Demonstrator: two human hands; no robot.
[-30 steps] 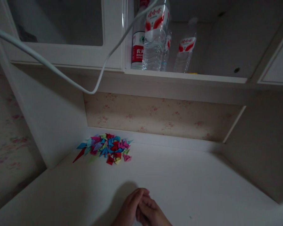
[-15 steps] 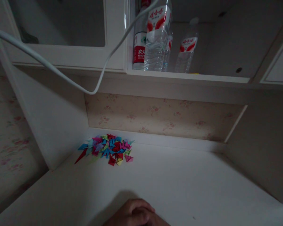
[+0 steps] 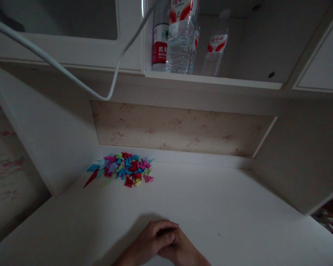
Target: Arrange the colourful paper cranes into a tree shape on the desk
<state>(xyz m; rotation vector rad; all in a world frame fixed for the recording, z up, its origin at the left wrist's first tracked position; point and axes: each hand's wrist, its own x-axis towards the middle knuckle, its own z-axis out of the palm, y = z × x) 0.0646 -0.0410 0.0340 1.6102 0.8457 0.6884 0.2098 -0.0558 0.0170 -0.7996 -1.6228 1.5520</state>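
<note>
At the bottom centre of the head view, my left hand [image 3: 151,238] and my right hand [image 3: 179,248] are clasped together over the white desk top [image 3: 205,203]. The left hand's fingers curl over the top of the right hand, and its thumb lies across the front. Most of the right hand's fingers are tucked out of sight inside the left. No object shows between the two. Farther back on the left lies a heap of small folded-paper pieces [image 3: 127,168] in red, blue, pink, purple, green and yellow, apart from both hands.
Overhead, an open cabinet shelf [image 3: 211,78] holds several clear plastic bottles [image 3: 179,48] with red-and-white labels. A white cable [image 3: 72,77] hangs across the upper left. Side panels [image 3: 294,159] enclose the desk, with floral wallpaper [image 3: 172,127] at the back.
My view has tilted down and turned slightly right, so the clasped hands show higher and more fully. The paper heap and the bottles have not moved.
</note>
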